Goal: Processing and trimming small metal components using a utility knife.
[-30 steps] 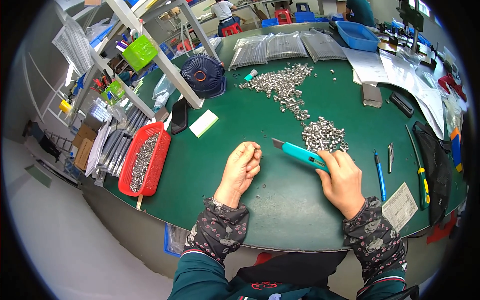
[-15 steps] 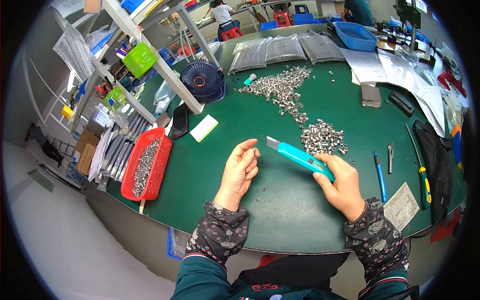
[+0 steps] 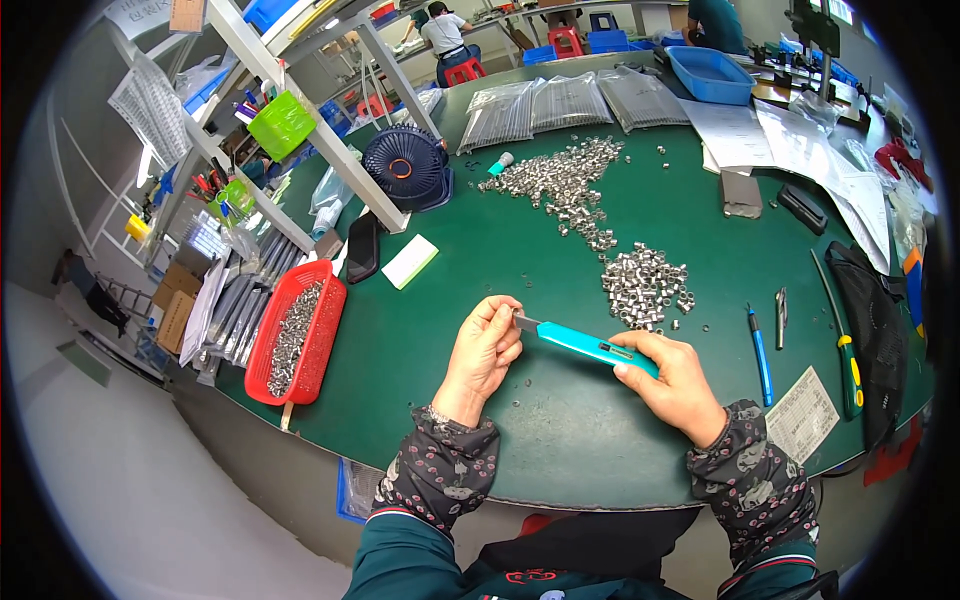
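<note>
A teal utility knife (image 3: 590, 346) lies in my right hand (image 3: 676, 384), which is closed round its handle. Its bare blade points left, with the tip at the fingertips of my left hand (image 3: 480, 352). Thumb and forefinger of that hand pinch a small metal ring (image 3: 517, 310), mostly hidden by the fingers. Beyond the knife lies a small pile of short metal rings (image 3: 645, 282). A larger heap of the same rings (image 3: 560, 180) spreads farther back on the green table (image 3: 450, 260).
At left stand a red basket (image 3: 325, 345) of small metal parts, a phone (image 3: 363, 246) and a fan (image 3: 405, 165). To the right lie a blue pen (image 3: 760, 355), a screwdriver (image 3: 848, 370) and a paper slip (image 3: 803, 415). Bagged tubes (image 3: 570, 100) and a blue tray (image 3: 712, 78) are at the back.
The knife has come down and left, so its blade now meets the left fingertips. My right hand moved with it; my left hand has shifted slightly right and down.
</note>
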The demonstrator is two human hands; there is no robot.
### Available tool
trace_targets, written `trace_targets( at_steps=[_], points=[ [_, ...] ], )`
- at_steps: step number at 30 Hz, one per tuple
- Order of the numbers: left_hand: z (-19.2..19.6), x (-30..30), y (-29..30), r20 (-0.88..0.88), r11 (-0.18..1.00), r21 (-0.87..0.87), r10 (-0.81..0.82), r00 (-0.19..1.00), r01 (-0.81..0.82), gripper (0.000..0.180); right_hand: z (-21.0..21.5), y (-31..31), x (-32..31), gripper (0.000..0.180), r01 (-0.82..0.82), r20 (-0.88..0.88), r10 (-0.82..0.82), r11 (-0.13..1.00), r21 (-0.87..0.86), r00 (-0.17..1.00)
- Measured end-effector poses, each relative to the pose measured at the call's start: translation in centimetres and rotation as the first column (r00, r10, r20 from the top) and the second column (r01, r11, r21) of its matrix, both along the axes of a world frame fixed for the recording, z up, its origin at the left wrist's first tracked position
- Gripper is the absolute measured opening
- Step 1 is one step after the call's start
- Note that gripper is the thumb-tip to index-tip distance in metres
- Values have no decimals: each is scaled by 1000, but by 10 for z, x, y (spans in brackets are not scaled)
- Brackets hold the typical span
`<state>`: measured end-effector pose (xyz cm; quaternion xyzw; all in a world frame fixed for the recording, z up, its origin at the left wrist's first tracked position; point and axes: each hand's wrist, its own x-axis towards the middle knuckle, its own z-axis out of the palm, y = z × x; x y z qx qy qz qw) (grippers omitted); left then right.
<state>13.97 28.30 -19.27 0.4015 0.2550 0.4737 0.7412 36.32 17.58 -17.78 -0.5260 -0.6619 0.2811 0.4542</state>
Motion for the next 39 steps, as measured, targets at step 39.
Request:
trace_targets(
  at_steps=[39],
  points=[
    [7,-2,-1,-284,1000,22,22,959,-16,33,4,-4,-2,32,81,344,-169,963,256,924]
  ],
)
